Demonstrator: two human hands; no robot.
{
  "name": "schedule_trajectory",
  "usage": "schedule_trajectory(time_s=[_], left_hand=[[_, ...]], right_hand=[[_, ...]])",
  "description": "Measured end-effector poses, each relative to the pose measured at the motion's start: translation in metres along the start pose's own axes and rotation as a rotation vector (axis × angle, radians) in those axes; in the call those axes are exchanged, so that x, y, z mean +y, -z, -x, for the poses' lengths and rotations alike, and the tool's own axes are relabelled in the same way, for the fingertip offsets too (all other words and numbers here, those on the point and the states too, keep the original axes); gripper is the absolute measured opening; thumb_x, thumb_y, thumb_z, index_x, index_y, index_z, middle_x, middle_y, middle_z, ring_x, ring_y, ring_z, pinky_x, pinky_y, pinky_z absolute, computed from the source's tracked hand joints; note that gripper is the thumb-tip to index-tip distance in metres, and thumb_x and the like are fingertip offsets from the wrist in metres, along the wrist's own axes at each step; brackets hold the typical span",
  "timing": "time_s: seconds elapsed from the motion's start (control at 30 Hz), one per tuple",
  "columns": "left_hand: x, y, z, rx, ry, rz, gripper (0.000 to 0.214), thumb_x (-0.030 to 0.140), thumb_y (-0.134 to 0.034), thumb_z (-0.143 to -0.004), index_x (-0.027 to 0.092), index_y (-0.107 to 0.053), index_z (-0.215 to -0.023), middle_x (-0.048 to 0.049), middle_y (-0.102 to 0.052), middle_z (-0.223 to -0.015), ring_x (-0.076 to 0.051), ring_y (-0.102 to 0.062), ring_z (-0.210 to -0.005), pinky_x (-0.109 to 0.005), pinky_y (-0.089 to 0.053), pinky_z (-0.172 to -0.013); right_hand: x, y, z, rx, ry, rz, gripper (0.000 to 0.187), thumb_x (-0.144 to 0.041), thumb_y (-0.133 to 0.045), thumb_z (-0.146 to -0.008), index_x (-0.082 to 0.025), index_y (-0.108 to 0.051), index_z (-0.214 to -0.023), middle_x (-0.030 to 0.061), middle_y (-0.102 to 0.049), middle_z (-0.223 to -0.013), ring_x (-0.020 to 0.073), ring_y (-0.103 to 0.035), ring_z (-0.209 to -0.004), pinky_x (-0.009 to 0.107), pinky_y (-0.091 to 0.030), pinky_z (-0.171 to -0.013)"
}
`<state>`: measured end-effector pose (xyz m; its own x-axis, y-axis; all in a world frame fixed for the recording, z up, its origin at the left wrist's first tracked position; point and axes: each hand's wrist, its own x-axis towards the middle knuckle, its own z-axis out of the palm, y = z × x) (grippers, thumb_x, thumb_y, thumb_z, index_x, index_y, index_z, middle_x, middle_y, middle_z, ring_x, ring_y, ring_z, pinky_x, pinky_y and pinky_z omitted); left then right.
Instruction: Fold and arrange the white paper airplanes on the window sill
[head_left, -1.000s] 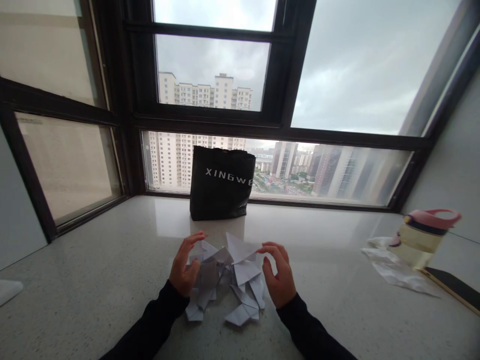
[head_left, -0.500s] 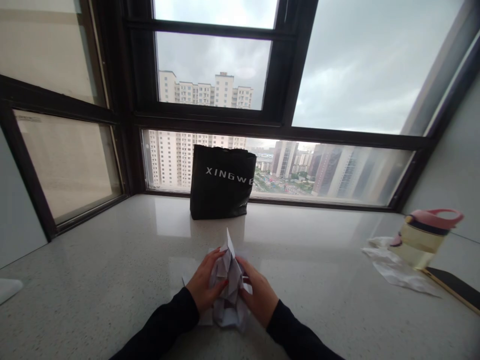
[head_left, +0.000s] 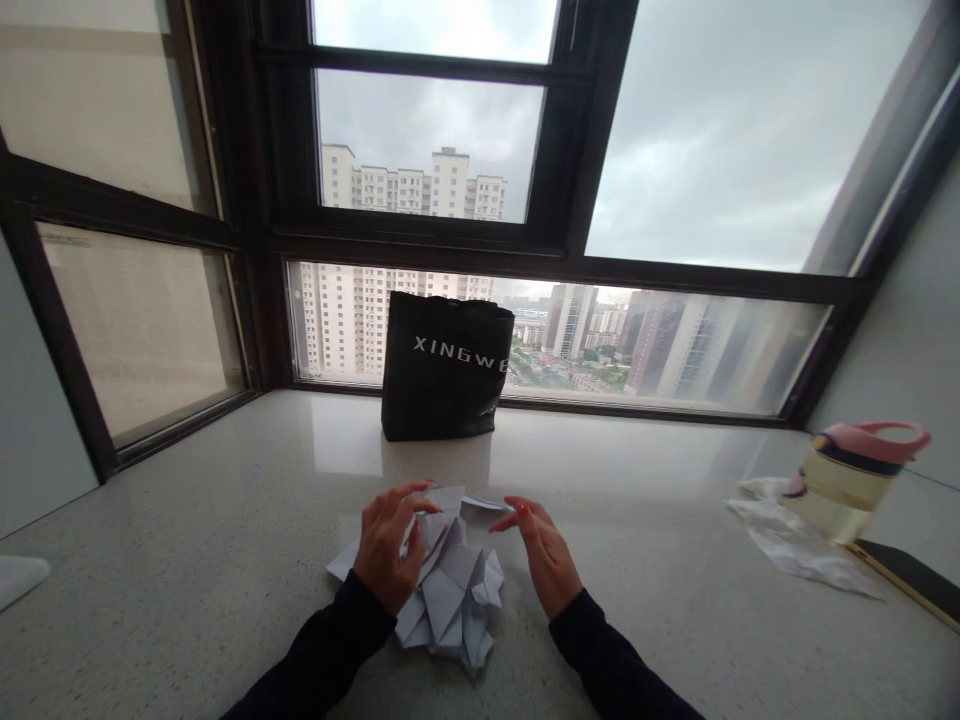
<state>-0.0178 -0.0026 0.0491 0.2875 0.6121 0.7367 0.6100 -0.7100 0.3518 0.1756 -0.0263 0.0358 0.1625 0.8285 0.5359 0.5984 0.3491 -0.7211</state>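
Note:
A loose heap of folded white paper pieces (head_left: 450,590) lies on the pale speckled surface in front of me. My left hand (head_left: 388,545) is over the heap's left side, fingers curved and apart, with nothing gripped between them. To the right of the heap is my right hand (head_left: 546,552), its fingers stretched out and spread. The fingertips of that hand are beside the end of a thin paper edge (head_left: 484,503) sticking out at the back; whether they touch it I cannot tell.
A black bag (head_left: 446,370) with white lettering stands upright behind the heap, against the window. To the right are a bottle (head_left: 851,490) with a pink lid, a crumpled tissue (head_left: 795,545) and a phone (head_left: 911,580). A white object (head_left: 21,578) shows at the left edge.
Both hands have moved apart from the bunched paper they were pressing between them. The pieces have spread into a wider, lower heap, and the fingers have opened.

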Motion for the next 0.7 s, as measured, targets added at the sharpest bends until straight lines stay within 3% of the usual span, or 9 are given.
schedule_trajectory(time_s=[0.1, 0.17, 0.23, 0.3, 0.4, 0.47, 0.57, 0.7], left_hand=[[0.017, -0.009, 0.009, -0.206, -0.156, 0.063, 0.023, 0.026, -0.04, -0.075, 0.024, -0.051, -0.095, -0.0023, -0.05, -0.112, -0.021, -0.039, -0.107, -0.041, -0.027, -0.089], [0.027, -0.016, 0.018, -0.364, -0.257, 0.039, 0.042, 0.049, -0.046, -0.069, 0.028, -0.046, -0.106, -0.0008, -0.046, -0.118, -0.026, -0.032, -0.112, -0.049, -0.016, -0.093], [0.033, -0.022, 0.024, -0.499, -0.28, -0.008, 0.059, 0.061, -0.046, -0.061, 0.031, -0.041, -0.112, -0.0012, -0.044, -0.121, -0.031, -0.03, -0.113, -0.057, -0.006, -0.092], [0.032, -0.024, 0.028, -0.596, -0.221, -0.055, 0.057, 0.057, -0.047, -0.063, 0.031, -0.04, -0.113, -0.002, -0.045, -0.121, -0.031, -0.033, -0.111, -0.06, -0.003, -0.09], [0.024, -0.021, 0.026, -0.669, -0.111, -0.086, 0.044, 0.036, -0.049, -0.068, 0.031, -0.043, -0.111, -0.0022, -0.047, -0.118, -0.029, -0.036, -0.11, -0.06, -0.007, -0.09], [0.019, -0.018, 0.022, -0.687, -0.079, -0.093, 0.048, 0.021, -0.048, -0.063, 0.031, -0.043, -0.11, -0.0014, -0.048, -0.118, -0.027, -0.036, -0.11, -0.058, -0.009, -0.09], [0.013, -0.012, 0.015, -0.704, -0.053, -0.109, 0.051, 0.014, -0.046, -0.055, 0.03, -0.047, -0.103, -0.0006, -0.051, -0.113, -0.025, -0.039, -0.107, -0.056, -0.007, -0.092], [0.004, -0.006, 0.009, -0.632, 0.011, -0.277, 0.04, 0.012, -0.043, -0.052, 0.024, -0.053, -0.09, -0.0052, -0.056, -0.104, -0.026, -0.042, -0.103, -0.057, 0.0, -0.091]], right_hand=[[0.014, -0.004, -0.001, 0.025, -0.032, 0.098, 0.048, -0.049, -0.023, -0.081, -0.018, -0.059, -0.09, 0.0092, -0.055, -0.101, 0.0204, -0.045, -0.101, 0.036, -0.034, -0.088], [0.023, -0.008, 0.0, -0.022, -0.056, 0.194, 0.049, -0.05, -0.025, -0.079, -0.016, -0.052, -0.103, 0.0097, -0.053, -0.107, 0.0217, -0.04, -0.108, 0.039, -0.03, -0.091], [0.03, -0.011, 0.003, -0.085, -0.09, 0.304, 0.05, -0.049, -0.023, -0.08, -0.016, -0.047, -0.11, 0.0091, -0.05, -0.113, 0.023, -0.032, -0.114, 0.044, -0.023, -0.094], [0.034, -0.014, 0.004, -0.148, -0.099, 0.397, 0.048, -0.046, -0.023, -0.081, -0.018, -0.042, -0.115, 0.0066, -0.045, -0.119, 0.0229, -0.025, -0.118, 0.048, -0.014, -0.096], [0.035, -0.016, 0.004, -0.24, -0.057, 0.464, 0.046, -0.044, -0.026, -0.082, -0.023, -0.031, -0.122, 0.003, -0.037, -0.126, 0.0219, -0.02, -0.12, 0.051, -0.006, -0.096], [0.032, -0.017, 0.002, -0.306, -0.035, 0.478, 0.045, -0.043, -0.026, -0.083, -0.025, -0.027, -0.124, 0.0031, -0.036, -0.127, 0.0222, -0.021, -0.12, 0.053, -0.004, -0.095], [0.022, -0.019, 0.004, -0.378, 0.009, 0.447, 0.043, -0.041, -0.027, -0.083, -0.026, -0.029, -0.123, 0.0046, -0.046, -0.12, 0.0223, -0.027, -0.118, 0.053, -0.003, -0.095], [0.003, -0.021, 0.009, -0.48, 0.157, 0.211, 0.041, -0.038, -0.024, -0.085, -0.025, -0.026, -0.125, 0.0039, -0.058, -0.104, 0.0183, -0.045, -0.105, 0.05, -0.008, -0.096]])
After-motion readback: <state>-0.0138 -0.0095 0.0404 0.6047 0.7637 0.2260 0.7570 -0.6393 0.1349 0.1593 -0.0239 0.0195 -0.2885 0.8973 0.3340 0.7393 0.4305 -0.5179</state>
